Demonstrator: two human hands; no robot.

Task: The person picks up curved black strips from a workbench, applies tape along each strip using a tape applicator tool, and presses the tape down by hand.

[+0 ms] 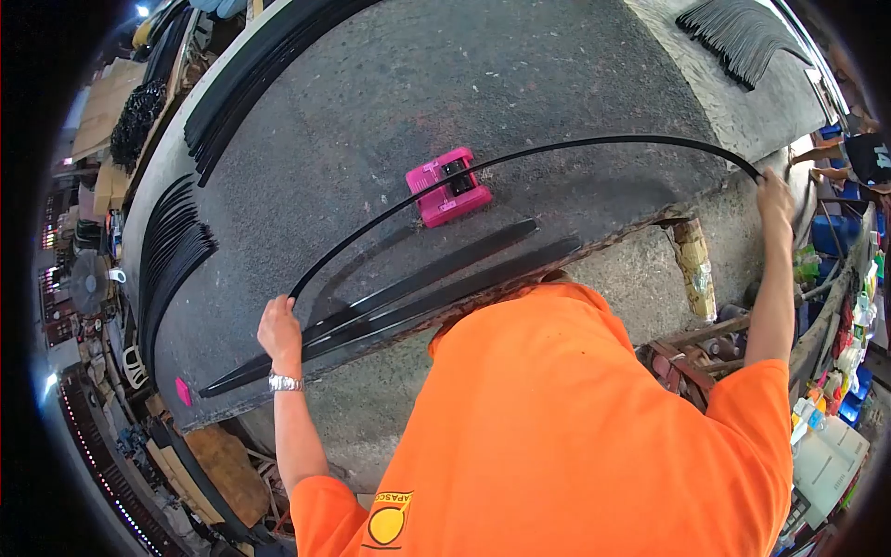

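A: Well, your left hand [280, 327] and right hand [776, 199] were both curled closed around the ends of the black strip [594, 142], which arched across the pink block [432, 206].
B: What threatened you?
A: A slipping grip, I judged: the bent strip might have whipped loose or knocked the block.
B: And around you?
A: A scuffed dark tabletop [575, 93] bore loose strips [464, 259] near you, bundles [747, 42] beyond; past it, workshop clutter [831, 464] and another person [870, 158].
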